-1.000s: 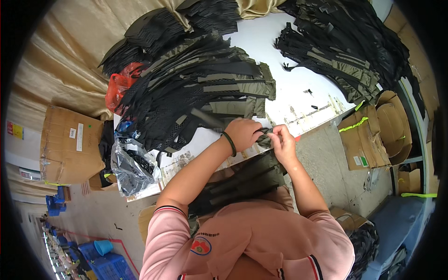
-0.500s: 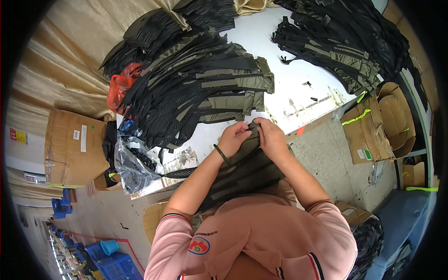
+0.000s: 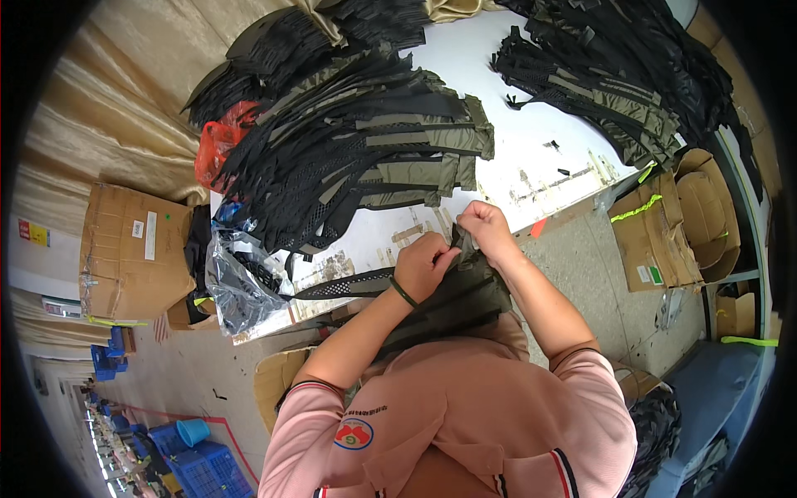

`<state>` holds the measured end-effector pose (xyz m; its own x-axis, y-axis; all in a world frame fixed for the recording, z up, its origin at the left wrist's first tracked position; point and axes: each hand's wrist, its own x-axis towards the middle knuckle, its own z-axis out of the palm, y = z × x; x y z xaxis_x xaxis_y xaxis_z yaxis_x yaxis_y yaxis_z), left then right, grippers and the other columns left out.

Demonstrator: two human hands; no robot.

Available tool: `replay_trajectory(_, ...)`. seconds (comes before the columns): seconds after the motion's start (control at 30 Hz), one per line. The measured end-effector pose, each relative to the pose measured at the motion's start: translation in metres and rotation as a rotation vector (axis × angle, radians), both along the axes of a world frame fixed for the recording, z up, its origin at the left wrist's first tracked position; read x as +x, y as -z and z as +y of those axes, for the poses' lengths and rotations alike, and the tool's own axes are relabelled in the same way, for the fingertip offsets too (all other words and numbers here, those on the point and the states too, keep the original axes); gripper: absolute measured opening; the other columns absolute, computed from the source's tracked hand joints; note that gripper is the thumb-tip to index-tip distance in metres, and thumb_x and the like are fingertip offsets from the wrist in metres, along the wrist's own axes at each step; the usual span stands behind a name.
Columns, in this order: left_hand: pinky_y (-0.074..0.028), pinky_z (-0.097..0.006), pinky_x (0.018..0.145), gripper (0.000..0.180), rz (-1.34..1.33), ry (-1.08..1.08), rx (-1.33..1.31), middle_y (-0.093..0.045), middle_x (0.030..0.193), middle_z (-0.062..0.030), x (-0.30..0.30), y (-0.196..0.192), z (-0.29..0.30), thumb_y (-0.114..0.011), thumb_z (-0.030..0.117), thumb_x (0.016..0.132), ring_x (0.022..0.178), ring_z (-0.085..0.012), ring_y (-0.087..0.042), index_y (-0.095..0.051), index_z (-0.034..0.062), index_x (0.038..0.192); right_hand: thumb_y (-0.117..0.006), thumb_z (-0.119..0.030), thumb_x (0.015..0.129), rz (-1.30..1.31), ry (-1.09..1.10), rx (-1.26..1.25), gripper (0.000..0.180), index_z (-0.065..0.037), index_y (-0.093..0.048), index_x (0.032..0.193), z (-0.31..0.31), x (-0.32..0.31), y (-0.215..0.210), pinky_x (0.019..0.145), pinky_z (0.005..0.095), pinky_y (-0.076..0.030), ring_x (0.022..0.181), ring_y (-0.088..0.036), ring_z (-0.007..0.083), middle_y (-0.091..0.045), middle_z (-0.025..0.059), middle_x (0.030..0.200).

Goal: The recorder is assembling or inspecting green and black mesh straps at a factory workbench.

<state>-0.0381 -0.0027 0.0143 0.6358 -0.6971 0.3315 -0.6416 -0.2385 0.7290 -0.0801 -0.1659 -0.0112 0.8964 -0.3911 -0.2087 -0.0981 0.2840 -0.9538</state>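
At the table's near edge, my left hand [image 3: 425,266] is closed in a pinch on an olive-green fabric piece [image 3: 468,251]. My right hand [image 3: 488,230] pinches the same piece a little farther up and to the right, its fingertips closed on the upper edge. A black mesh strap [image 3: 349,285] runs from beneath my left hand leftward over the table edge; whether it joins the piece is hidden. More dark olive fabric [image 3: 473,295] hangs below my hands over my lap. Just beyond lies a large fanned pile of black mesh and olive fabric pieces [image 3: 382,158].
A second pile of similar pieces [image 3: 598,100] lies at the white table's [image 3: 531,158] far right. A clear plastic bag [image 3: 241,290] and red bag [image 3: 217,149] sit at the left. Cardboard boxes [image 3: 137,257] stand left, and an opened box [image 3: 664,232] right.
My left hand has moved slightly down, and my right hand up and right, so they are farther apart on the fabric. The mesh strap at the left has lifted and straightened.
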Motion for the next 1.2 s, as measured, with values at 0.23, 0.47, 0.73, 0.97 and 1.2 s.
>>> replay_trajectory(0.23, -0.041, -0.026, 0.058, 0.012, 0.494, 0.062, 0.042, -0.055, 0.070, -0.0012, 0.013, -0.001, 0.009, -0.065, 0.008, 0.084, 0.063, -0.0093, -0.050, -0.055, 0.0035, 0.082, -0.055, -0.006, 0.086, -0.088, -0.005, 0.217, 0.015, -0.005, -0.058, 0.072, 0.028, -0.017, -0.002, 0.059, 0.0211, -0.038, 0.062, -0.048, 0.0055, -0.056, -0.0028, 0.067)
replay_trajectory(0.47, -0.044, -0.020, 0.072, 0.010, 0.924, 0.171, -0.242, -0.061, 0.086, -0.0004, 0.034, -0.022, 0.021, -0.054, -0.003, 0.088, 0.078, -0.0066, -0.055, -0.060, -0.0011, 0.096, -0.056, -0.010, 0.091, -0.112, -0.548, 0.467, 0.017, -0.002, -0.059, 0.106, 0.015, -0.035, -0.012, 0.079, 0.0283, -0.046, 0.085, -0.057, 0.0149, -0.062, 0.0051, 0.099)
replay_trajectory(0.73, -0.044, -0.020, 0.075, 0.014, 0.903, 0.167, -0.318, -0.059, 0.088, -0.0003, 0.030, -0.026, 0.021, -0.054, 0.002, 0.090, 0.082, -0.0057, -0.053, -0.056, -0.0008, 0.103, -0.055, -0.002, 0.089, -0.177, -0.336, 0.588, 0.005, -0.003, -0.054, 0.094, 0.024, -0.033, -0.017, 0.065, 0.0275, -0.048, 0.071, -0.059, 0.0174, -0.059, 0.0030, 0.085)
replay_trajectory(0.97, -0.047, -0.028, 0.075, 0.026, 0.696, 0.103, 0.160, -0.067, 0.093, -0.0109, 0.028, -0.028, 0.023, -0.063, 0.018, 0.088, 0.083, -0.0111, -0.057, -0.061, -0.0025, 0.104, -0.055, -0.004, 0.091, -0.199, -0.136, -0.086, 0.009, -0.005, -0.047, 0.096, 0.023, -0.024, -0.014, 0.052, 0.0208, -0.038, 0.058, -0.045, 0.0050, -0.047, -0.0027, 0.063)
replay_trajectory(1.2, -0.046, -0.026, 0.074, 0.031, 1.030, -0.070, 0.199, -0.065, 0.090, -0.0043, 0.023, -0.037, 0.024, -0.057, 0.028, 0.093, 0.081, -0.0097, -0.056, -0.063, -0.0012, 0.103, -0.061, -0.010, 0.089, -0.318, -0.117, -0.614, 0.013, -0.004, -0.056, 0.079, 0.029, -0.029, -0.030, 0.063, 0.0235, -0.043, 0.070, -0.051, 0.0058, -0.053, -0.0034, 0.068)
